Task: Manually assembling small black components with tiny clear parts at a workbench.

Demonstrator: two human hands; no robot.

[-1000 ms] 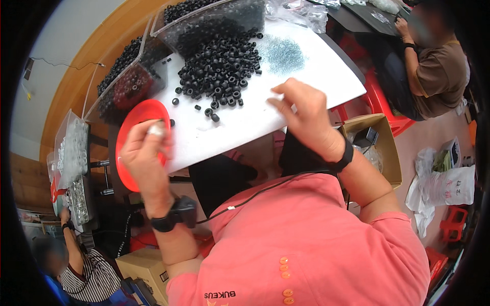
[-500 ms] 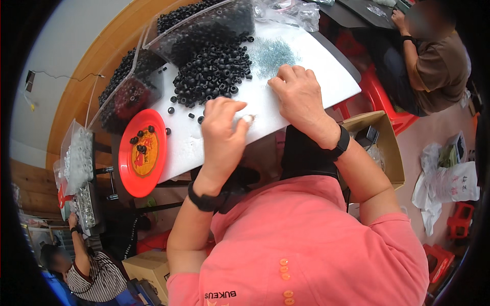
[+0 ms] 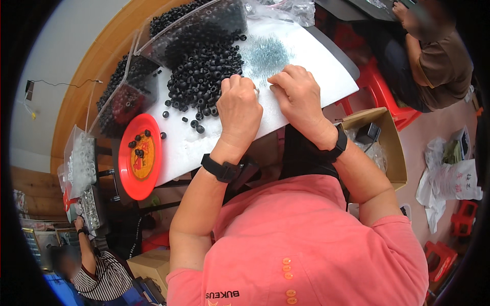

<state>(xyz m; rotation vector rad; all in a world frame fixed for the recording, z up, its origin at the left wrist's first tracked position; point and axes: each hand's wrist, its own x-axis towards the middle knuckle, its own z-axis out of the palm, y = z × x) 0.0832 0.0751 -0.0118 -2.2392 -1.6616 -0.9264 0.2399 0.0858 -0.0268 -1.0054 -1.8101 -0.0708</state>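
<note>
My left hand is closed, its fingers curled at the right edge of a heap of small black bead-like parts. A small whitish bit shows by its thumb side, too small to name. Close beside it, my right hand has its fingertips drawn together in a pinch, just below a patch of fine bluish-silver pieces. What the fingertips hold is hidden. Both hands are over the white table board. A red plate with a few black parts sits at the board's left.
Clear bins of black parts stand behind and left of the heap. A plastic bag lies at the far edge. On my right is an open cardboard box. Co-workers sit at right and lower left.
My left hand has moved right and up, close to my right hand, and its fingers have curled in. My right hand stays almost in place. The view has shifted slightly.
</note>
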